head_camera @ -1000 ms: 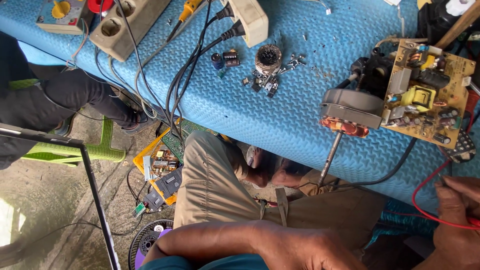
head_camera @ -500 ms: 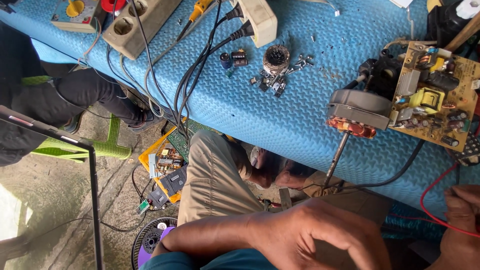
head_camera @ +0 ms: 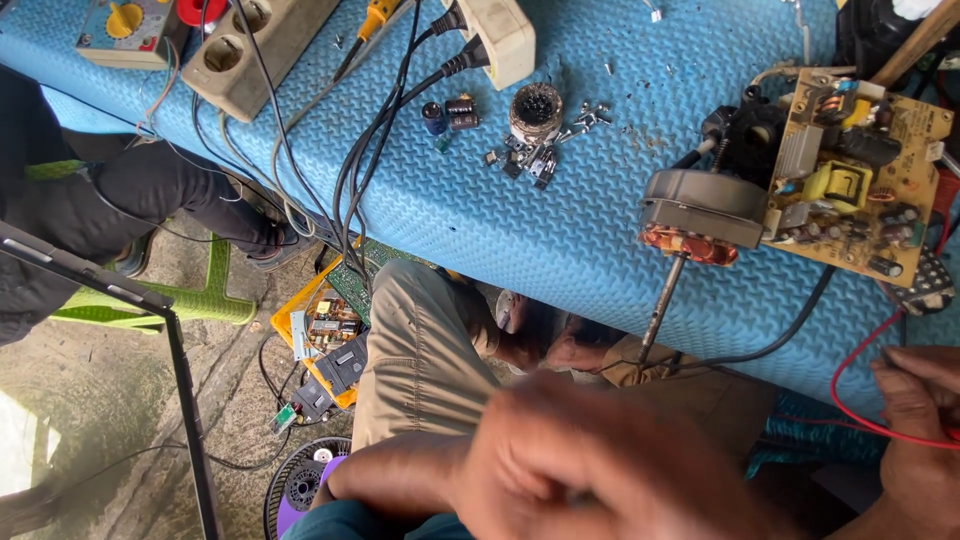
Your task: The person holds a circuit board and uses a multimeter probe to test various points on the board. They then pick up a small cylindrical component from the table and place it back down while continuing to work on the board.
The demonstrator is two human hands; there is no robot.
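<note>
Your left hand (head_camera: pixel 590 465) was a blur low in the view, over your lap; its fingers looked loosely curled, but you could not tell whether they held anything. Your right hand (head_camera: pixel 915 430) sat at the bottom right edge, fingers pinched narrow on a red wire (head_camera: pixel 850 390) that looped up from your fingertips toward the table edge and then ran off to the right.

Above those fingers, on the blue mat (head_camera: pixel 560 230), lay a circuit board (head_camera: pixel 860 170) with a yellow transformer on it. Just left of the board, touching it, rested a small motor (head_camera: pixel 700 215) with copper windings, its shaft (head_camera: pixel 658 305) pointing down past the mat's edge toward your knee. A black cable (head_camera: pixel 780 340) curved from under the board, between the shaft and the red wire.

Farther up and left from your left fingers lay loose small parts (head_camera: pixel 530 130), two capacitors among them, and beyond these a power strip (head_camera: pixel 250 45) with black leads (head_camera: pixel 370 150) hanging over the mat's edge. Below the table, left of your thigh, a yellow tray (head_camera: pixel 320 330) of boards sat on the floor. Another person's dark-trousered leg (head_camera: pixel 150 195) showed at far left.
</note>
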